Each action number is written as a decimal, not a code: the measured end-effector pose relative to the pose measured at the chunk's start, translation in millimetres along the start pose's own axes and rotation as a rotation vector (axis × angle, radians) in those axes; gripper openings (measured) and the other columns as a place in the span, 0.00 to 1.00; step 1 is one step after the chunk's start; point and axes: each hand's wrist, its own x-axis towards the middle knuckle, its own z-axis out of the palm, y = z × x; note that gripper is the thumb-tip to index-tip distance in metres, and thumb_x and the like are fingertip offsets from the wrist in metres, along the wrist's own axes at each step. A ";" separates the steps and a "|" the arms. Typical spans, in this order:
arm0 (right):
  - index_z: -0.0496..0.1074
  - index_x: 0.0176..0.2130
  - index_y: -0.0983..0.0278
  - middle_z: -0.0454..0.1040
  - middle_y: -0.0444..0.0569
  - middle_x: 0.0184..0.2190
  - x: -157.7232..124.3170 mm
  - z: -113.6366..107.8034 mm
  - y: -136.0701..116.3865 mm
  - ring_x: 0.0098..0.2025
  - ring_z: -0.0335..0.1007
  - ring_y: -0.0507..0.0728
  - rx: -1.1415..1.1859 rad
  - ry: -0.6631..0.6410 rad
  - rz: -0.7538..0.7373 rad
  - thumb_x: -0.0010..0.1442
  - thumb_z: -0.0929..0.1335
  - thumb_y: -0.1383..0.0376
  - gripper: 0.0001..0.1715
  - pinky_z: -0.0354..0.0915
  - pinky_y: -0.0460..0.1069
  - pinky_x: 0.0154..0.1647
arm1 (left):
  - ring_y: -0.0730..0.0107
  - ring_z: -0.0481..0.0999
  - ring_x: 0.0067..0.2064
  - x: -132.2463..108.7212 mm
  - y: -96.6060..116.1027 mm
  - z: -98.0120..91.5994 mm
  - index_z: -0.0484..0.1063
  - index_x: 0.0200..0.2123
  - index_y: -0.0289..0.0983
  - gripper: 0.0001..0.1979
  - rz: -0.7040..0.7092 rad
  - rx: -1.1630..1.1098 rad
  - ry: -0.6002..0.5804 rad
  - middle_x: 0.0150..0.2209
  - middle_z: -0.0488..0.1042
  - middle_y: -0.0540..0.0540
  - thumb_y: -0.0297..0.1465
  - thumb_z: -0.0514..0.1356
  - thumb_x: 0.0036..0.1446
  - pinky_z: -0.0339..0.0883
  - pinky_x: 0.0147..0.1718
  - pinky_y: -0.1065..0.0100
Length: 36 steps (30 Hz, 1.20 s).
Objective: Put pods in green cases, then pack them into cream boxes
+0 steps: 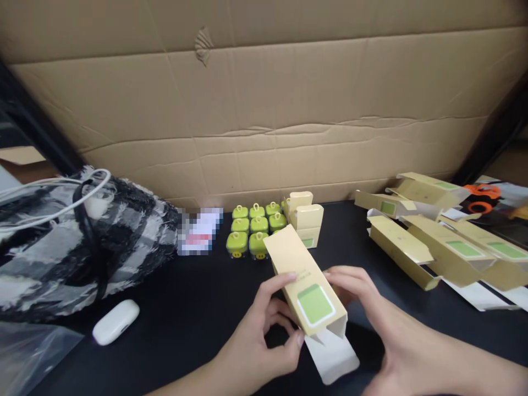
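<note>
Both my hands hold a long tan carton [303, 278] with a green window patch, tilted over the black table [198, 308]. My left hand [264, 324] grips its left side, thumb near the open lower end, where a white flap [334, 357] hangs out. My right hand [363, 302] closes on the carton's right side. Behind the carton sits a cluster of several small green square items [256, 228] with loops on top. Two short tan boxes [305, 217] stand beside them.
Several open tan cartons [437, 236] lie at the right. A black-and-white fuzzy bag [78, 242] with a white cable lies left, a white earbud case [116, 321] in front of it. A cardboard wall [264, 110] stands behind. Orange scissors [484, 197] lie far right.
</note>
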 end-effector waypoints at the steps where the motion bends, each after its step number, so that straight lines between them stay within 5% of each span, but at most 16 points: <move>1: 0.39 0.64 0.48 0.56 0.55 0.57 -1.0 1.0 0.4 0.51 0.69 0.65 -0.047 -0.011 -0.025 0.38 0.80 0.50 0.69 0.73 0.53 0.43 | 0.70 0.76 0.40 -0.3 0.6 0.4 0.53 0.59 0.52 0.36 0.002 0.012 0.000 0.39 0.74 0.51 0.19 0.59 0.52 0.70 0.39 0.70; 5: 0.39 0.65 0.50 0.65 0.52 0.49 -1.6 6.6 -1.3 0.42 0.72 0.60 -0.125 0.090 -0.121 0.44 0.79 0.55 0.64 0.73 0.51 0.41 | 0.66 0.75 0.44 -1.1 2.8 -1.4 0.52 0.58 0.55 0.40 -0.018 0.037 -0.037 0.41 0.72 0.52 0.19 0.63 0.48 0.69 0.41 0.68; 9: 0.59 0.55 0.53 0.70 0.46 0.35 1.3 5.8 -6.7 0.31 0.72 0.55 -0.259 0.174 -0.326 0.62 0.69 0.54 0.25 0.71 0.46 0.30 | 0.66 0.74 0.48 0.7 2.9 -2.8 0.54 0.56 0.55 0.34 -0.075 -0.039 0.030 0.44 0.72 0.51 0.22 0.63 0.52 0.69 0.40 0.70; 12: 0.66 0.50 0.57 0.74 0.45 0.29 0.6 3.1 -10.0 0.26 0.70 0.53 -0.401 0.120 -0.424 0.67 0.65 0.59 0.12 0.67 0.46 0.25 | 0.68 0.75 0.44 1.2 3.0 -2.3 0.55 0.56 0.55 0.33 -0.086 -0.038 0.028 0.40 0.72 0.52 0.22 0.63 0.52 0.69 0.38 0.70; 16: 0.66 0.54 0.60 0.77 0.46 0.32 -5.0 1.3 -8.5 0.28 0.72 0.53 -0.401 0.079 -0.474 0.65 0.66 0.71 0.18 0.66 0.48 0.27 | 0.67 0.75 0.42 -0.1 7.9 -1.0 0.53 0.56 0.56 0.36 -0.057 0.042 -0.065 0.42 0.72 0.51 0.20 0.61 0.51 0.69 0.39 0.67; 27: 0.69 0.49 0.67 0.72 0.45 0.27 -3.8 3.5 -6.8 0.25 0.66 0.52 -0.529 0.229 -0.577 0.63 0.68 0.72 0.13 0.61 0.47 0.23 | 0.60 0.74 0.46 -1.6 16.9 -4.4 0.50 0.56 0.55 0.41 -0.007 0.034 -0.174 0.43 0.70 0.50 0.22 0.65 0.44 0.68 0.42 0.60; 30: 0.68 0.45 0.66 0.72 0.44 0.26 -2.1 5.5 -9.8 0.24 0.67 0.50 -0.468 0.276 -0.513 0.67 0.66 0.66 0.07 0.63 0.45 0.25 | 0.60 0.75 0.46 -2.0 13.7 -4.2 0.53 0.54 0.59 0.41 -0.044 0.070 -0.185 0.45 0.71 0.51 0.26 0.70 0.44 0.69 0.41 0.61; 36: 0.59 0.54 0.60 0.73 0.41 0.27 1.9 10.5 -10.7 0.24 0.69 0.50 -0.298 0.246 -0.297 0.67 0.64 0.53 0.22 0.64 0.44 0.26 | 0.65 0.78 0.42 -2.8 14.7 0.4 0.54 0.54 0.62 0.38 0.068 0.150 -0.148 0.49 0.71 0.51 0.21 0.65 0.48 0.73 0.41 0.62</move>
